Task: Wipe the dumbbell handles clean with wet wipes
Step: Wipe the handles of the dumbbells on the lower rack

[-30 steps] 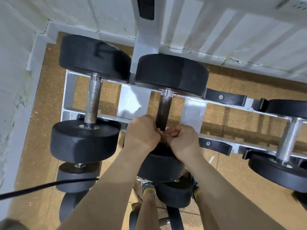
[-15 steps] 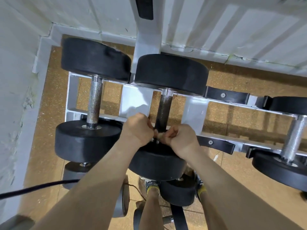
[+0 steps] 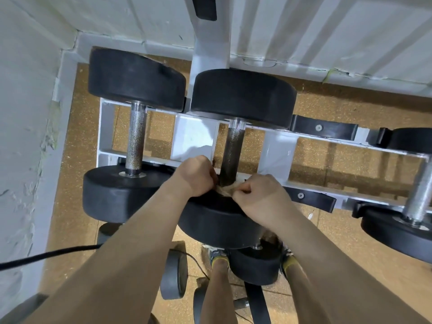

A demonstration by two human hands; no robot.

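The middle dumbbell's dark, wet-looking handle [image 3: 231,157] runs between two black heads on the white rack [image 3: 194,136]. A soiled, brownish wet wipe [image 3: 225,190] is bunched at the handle's near end, just above the near head [image 3: 217,220]. My left hand [image 3: 195,176] pinches the wipe's left end and my right hand [image 3: 261,197] pinches its right end, one on each side of the handle. How far the wipe wraps behind the handle is hidden.
The left dumbbell has a dry speckled handle [image 3: 136,141]; another dumbbell handle [image 3: 420,195] shows at the right edge. Smaller dumbbells sit on lower tiers below my arms. A black cable [image 3: 46,254] crosses lower left. White walls close in behind and left.
Both hands have slid a little down toward the near head with the wipe, and more of the dark handle shows above them. The camera has shifted slightly.
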